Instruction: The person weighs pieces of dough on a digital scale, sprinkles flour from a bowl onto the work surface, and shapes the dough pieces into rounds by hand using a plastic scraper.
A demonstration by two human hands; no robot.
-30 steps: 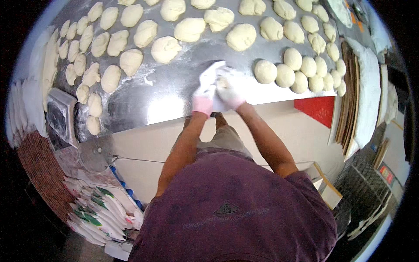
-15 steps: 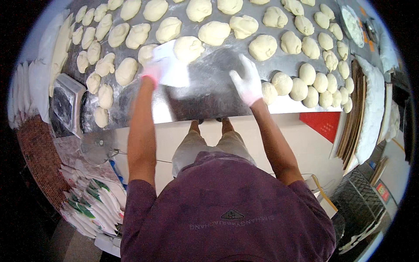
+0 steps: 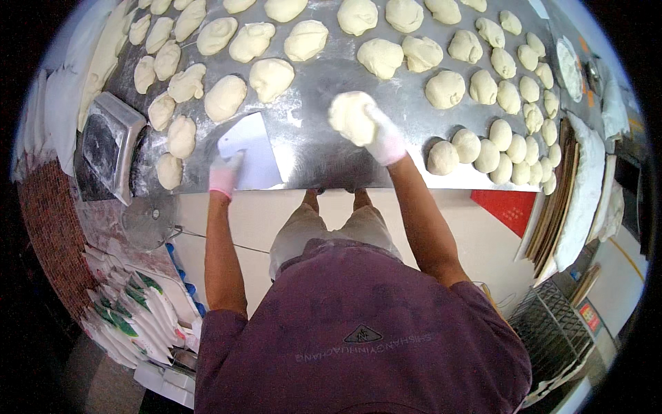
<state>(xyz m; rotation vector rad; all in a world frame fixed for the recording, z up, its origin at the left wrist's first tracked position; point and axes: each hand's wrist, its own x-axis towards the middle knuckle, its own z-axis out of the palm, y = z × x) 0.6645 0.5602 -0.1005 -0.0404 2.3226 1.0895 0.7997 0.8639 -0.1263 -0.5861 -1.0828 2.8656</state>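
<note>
My gloved left hand (image 3: 226, 171) is closed on a white dough scraper (image 3: 256, 153), a flat blade near the table's front edge. In my gloved right hand (image 3: 387, 138) is a rough dough piece (image 3: 350, 119), held over the middle of the steel table (image 3: 318, 155); part of the grip is hidden behind the dough. Just right of that hand, several smooth round dough balls (image 3: 487, 156) sit in a tight cluster. Beyond both hands, many uneven dough lumps (image 3: 272, 79) are spread in loose rows, some close above the scraper.
A metal scale (image 3: 110, 146), dusted with flour, stands at the table's left end. Boards (image 3: 556, 193) and white cloth (image 3: 586, 200) are stacked at the right. Packed bags (image 3: 131, 314) lie at lower left, and a wire crate (image 3: 552, 331) at lower right.
My left hand has drawn the scraper back toward the front edge. My right hand, open before, now holds a dough piece. The view has shifted slightly.
</note>
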